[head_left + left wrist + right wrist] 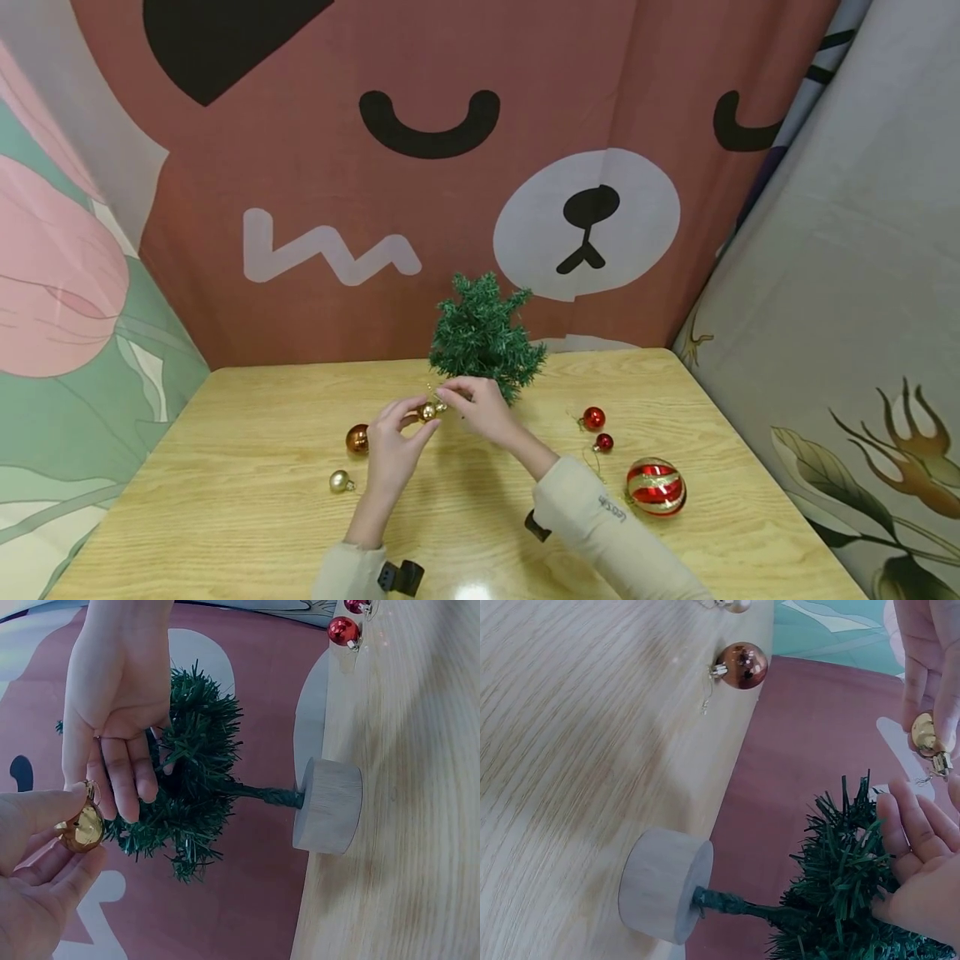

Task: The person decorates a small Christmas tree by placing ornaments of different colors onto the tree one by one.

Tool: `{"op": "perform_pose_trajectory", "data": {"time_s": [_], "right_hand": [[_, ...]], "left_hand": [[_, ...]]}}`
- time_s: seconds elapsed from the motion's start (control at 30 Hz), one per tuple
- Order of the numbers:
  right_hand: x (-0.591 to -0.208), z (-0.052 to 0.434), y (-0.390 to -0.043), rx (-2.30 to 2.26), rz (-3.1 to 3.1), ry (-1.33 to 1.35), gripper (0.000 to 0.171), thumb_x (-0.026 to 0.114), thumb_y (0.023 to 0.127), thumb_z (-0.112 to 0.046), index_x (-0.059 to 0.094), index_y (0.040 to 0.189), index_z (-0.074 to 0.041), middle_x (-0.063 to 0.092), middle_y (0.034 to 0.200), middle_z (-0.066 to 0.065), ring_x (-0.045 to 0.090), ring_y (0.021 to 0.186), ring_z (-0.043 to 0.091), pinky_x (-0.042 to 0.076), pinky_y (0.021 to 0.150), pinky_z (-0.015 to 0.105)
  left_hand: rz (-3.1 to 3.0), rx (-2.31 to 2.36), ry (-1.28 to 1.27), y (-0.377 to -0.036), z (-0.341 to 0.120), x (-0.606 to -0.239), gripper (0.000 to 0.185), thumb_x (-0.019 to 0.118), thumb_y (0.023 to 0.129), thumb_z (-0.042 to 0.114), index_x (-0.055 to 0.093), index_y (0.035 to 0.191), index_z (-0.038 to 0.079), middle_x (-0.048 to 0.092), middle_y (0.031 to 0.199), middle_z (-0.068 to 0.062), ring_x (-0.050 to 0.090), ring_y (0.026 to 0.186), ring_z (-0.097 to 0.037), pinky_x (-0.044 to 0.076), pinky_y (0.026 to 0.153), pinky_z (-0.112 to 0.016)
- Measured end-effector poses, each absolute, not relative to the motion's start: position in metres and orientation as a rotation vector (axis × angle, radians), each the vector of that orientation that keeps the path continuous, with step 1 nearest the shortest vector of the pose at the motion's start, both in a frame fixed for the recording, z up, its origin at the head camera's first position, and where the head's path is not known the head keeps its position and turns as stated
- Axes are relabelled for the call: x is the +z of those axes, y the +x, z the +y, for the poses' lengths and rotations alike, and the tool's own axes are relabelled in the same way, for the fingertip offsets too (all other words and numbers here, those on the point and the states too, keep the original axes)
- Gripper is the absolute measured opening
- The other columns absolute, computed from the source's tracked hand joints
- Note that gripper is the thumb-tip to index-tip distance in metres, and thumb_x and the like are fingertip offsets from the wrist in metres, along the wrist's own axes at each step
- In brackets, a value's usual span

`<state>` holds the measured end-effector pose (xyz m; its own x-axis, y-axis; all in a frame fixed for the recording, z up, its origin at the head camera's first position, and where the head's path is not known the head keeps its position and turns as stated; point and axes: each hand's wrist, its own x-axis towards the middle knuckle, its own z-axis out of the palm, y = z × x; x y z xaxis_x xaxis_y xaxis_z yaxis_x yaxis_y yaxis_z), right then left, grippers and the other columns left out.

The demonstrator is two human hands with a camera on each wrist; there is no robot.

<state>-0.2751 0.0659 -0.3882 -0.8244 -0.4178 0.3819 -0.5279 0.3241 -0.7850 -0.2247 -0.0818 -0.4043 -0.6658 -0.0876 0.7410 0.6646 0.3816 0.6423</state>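
My left hand point(395, 450) holds a small shiny gold ball ornament point(427, 412) between thumb and fingers, up above the table. At its metal cap, my right hand point(486, 410) pinches the thin hanging loop point(91, 789) with thumb and forefinger; the other fingers stretch out loosely. Just behind both hands stands a small green artificial Christmas tree point(483, 329). Its trunk rises from a round pale wooden base point(328, 806), seen in the wrist views. The right hand's outstretched fingers lie close in front of the branches; whether they touch is unclear.
Left on the table lie a copper-brown ball point(357, 439) and a pale gold ball point(340, 482). To the right are two small red balls point(593, 418) and a large red-and-gold striped ball point(656, 487). A printed curtain point(337, 183) hangs behind the wooden table point(255, 467).
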Motion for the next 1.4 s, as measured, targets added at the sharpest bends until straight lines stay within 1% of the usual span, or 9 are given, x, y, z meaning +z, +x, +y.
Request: {"op": "perform_pose_trajectory", "data": {"time_s": [0.13,0.2,0.37,0.67,0.77,0.87,0.93,1.1,1.4], "right_hand": [[-0.368,0.064,-0.263,1.608,-2.498,0.856,0.021,0.056,0.089,-0.011,0.065,0.099,0.005,0.065,0.085,0.013,0.052,0.059,0.011,0.045,0.05,0.026],[-0.364,0.064,-0.262,1.67,-2.507,0.842,0.02,0.058,0.087,-0.008,0.064,0.098,0.007,0.064,0.086,0.017,0.054,0.061,0.013,0.048,0.055,0.033],[-0.379,0.065,-0.276,1.728,-2.533,0.843,0.02,0.061,0.085,-0.009,0.065,0.098,0.005,0.065,0.088,0.014,0.061,0.072,0.016,0.05,0.069,0.044],[-0.38,0.064,-0.279,1.663,-2.496,0.85,0.016,0.062,0.082,-0.004,0.064,0.095,0.006,0.065,0.079,0.013,0.06,0.071,0.03,0.049,0.058,0.027],[-0.381,0.064,-0.28,1.657,-2.471,0.857,0.014,0.061,0.082,-0.001,0.061,0.094,0.006,0.064,0.077,0.013,0.06,0.07,0.032,0.049,0.056,0.024],[-0.381,0.064,-0.28,1.577,-2.448,0.882,0.008,0.06,0.083,0.001,0.06,0.089,0.005,0.063,0.075,0.012,0.06,0.065,0.031,0.048,0.054,0.023],[-0.381,0.064,-0.28,1.467,-2.439,0.911,0.004,0.059,0.083,0.002,0.061,0.086,0.004,0.062,0.074,0.01,0.058,0.061,0.025,0.047,0.053,0.022],[-0.378,0.065,-0.279,1.182,-2.448,0.951,0.009,0.056,0.083,0.002,0.065,0.082,0.001,0.063,0.074,0.006,0.053,0.056,0.011,0.044,0.051,0.018],[-0.377,0.066,-0.278,0.812,-2.438,0.989,0.013,0.057,0.078,0.002,0.066,0.074,-0.006,0.06,0.071,0.002,0.054,0.06,0.011,0.045,0.055,0.018]], "left_hand": [[-1.933,-1.323,-0.515,-0.222,-0.08,-0.403,0.03,0.074,0.063,-0.009,0.063,0.091,-0.011,0.062,0.083,-0.02,0.06,0.073,-0.033,0.052,0.063,-0.038],[-1.945,-1.31,-0.519,-0.222,-0.08,-0.403,0.03,0.074,0.063,-0.011,0.063,0.091,-0.01,0.061,0.083,-0.019,0.06,0.073,-0.032,0.052,0.063,-0.037],[-1.977,-1.259,-0.535,-0.227,-0.083,-0.412,0.031,0.075,0.063,-0.009,0.065,0.092,-0.005,0.062,0.085,-0.013,0.061,0.074,-0.025,0.052,0.065,-0.03],[-2.014,-1.205,-0.525,-0.226,-0.082,-0.413,0.032,0.075,0.063,-0.009,0.064,0.093,-0.006,0.062,0.086,-0.014,0.061,0.074,-0.025,0.052,0.064,-0.028],[-2.029,-1.205,-0.511,-0.226,-0.082,-0.413,0.031,0.075,0.064,-0.008,0.063,0.093,-0.005,0.062,0.085,-0.014,0.061,0.075,-0.025,0.052,0.064,-0.029],[-2.03,-1.2,-0.505,-0.226,-0.082,-0.414,0.031,0.075,0.064,-0.009,0.063,0.092,-0.006,0.062,0.084,-0.013,0.06,0.074,-0.026,0.053,0.063,-0.03],[-2.024,-1.195,-0.498,-0.226,-0.082,-0.414,0.03,0.075,0.064,-0.008,0.063,0.091,-0.006,0.062,0.084,-0.014,0.061,0.073,-0.026,0.053,0.063,-0.031],[-1.999,-1.163,-0.469,-0.227,-0.083,-0.413,0.029,0.075,0.062,-0.01,0.063,0.088,-0.006,0.062,0.084,-0.015,0.061,0.072,-0.025,0.053,0.061,-0.031],[-1.976,-1.107,-0.454,-0.23,-0.085,-0.413,0.029,0.076,0.061,-0.01,0.064,0.087,-0.006,0.062,0.083,-0.014,0.061,0.073,-0.026,0.052,0.06,-0.033]]}}
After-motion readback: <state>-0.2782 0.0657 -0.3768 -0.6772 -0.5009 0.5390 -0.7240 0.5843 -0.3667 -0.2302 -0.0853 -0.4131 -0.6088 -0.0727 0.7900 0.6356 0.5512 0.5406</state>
